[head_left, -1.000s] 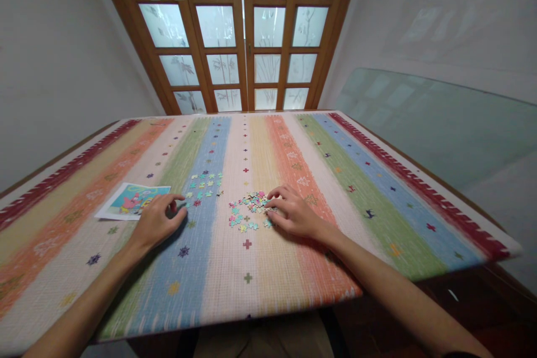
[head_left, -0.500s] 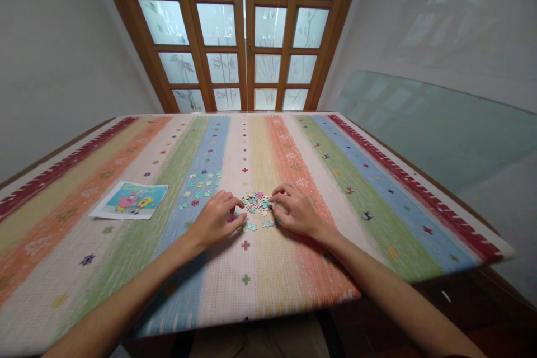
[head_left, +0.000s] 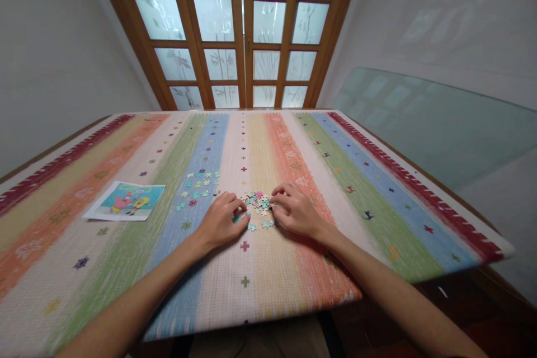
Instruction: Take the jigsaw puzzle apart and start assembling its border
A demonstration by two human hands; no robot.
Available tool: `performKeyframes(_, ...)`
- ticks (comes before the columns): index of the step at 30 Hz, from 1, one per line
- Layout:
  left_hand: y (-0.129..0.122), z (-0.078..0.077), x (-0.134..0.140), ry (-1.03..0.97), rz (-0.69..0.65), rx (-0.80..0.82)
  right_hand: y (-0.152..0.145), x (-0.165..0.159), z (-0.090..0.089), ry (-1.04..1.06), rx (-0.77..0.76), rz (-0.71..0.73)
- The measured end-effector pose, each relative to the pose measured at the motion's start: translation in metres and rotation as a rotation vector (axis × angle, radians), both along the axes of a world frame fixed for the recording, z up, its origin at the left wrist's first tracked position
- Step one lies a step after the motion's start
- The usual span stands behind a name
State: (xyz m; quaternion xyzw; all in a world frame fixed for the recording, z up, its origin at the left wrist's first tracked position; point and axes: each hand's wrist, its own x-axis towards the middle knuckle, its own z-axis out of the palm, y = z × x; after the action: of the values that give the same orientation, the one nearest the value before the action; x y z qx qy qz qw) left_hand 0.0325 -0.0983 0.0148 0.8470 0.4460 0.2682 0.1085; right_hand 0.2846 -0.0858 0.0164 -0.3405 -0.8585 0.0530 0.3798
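A small heap of jigsaw puzzle pieces, mostly teal with some pink and yellow, lies between my two hands. At its left edge my left hand is closed, with thumb and fingers curled around a teal puzzle piece. On the other side my right hand rests with its fingers bent against the heap, and whatever lies between its fingertips is hidden. Loose puzzle pieces lie just in front of the heap. Several light teal puzzle pieces are spread in rough rows on the blue stripe to the left.
A printed cartoon picture lies flat on the left part of the table. Beneath everything is a striped tablecloth. Wooden doors with glass panes stand beyond the far edge, and a glass sheet is to the right.
My left thumb and fingers have drawn closer together at the heap's left edge. The right hand stays almost in place. The view has shifted slightly.
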Motion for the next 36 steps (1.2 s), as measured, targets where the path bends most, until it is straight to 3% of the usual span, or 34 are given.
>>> performKeyframes(6,-0.0027,0.0059,-0.0043,-0.045,-0.010,-0.058,0.0003,0.0009,0.0010,-0.020,-0.011,0.032)
performKeyframes(12,0.0004,0.0022,-0.0059,-0.002,0.000,-0.068,-0.0005,0.0000,-0.0012,-0.072,-0.071,0.112)
performKeyframes(28,0.0008,0.0021,-0.0085,-0.088,-0.069,-0.127,0.0018,0.0005,-0.0071,-0.126,-0.123,0.059)
performKeyframes(36,0.0021,0.0036,-0.0099,-0.119,-0.084,-0.178,0.0007,-0.0004,-0.0040,-0.151,-0.071,0.085)
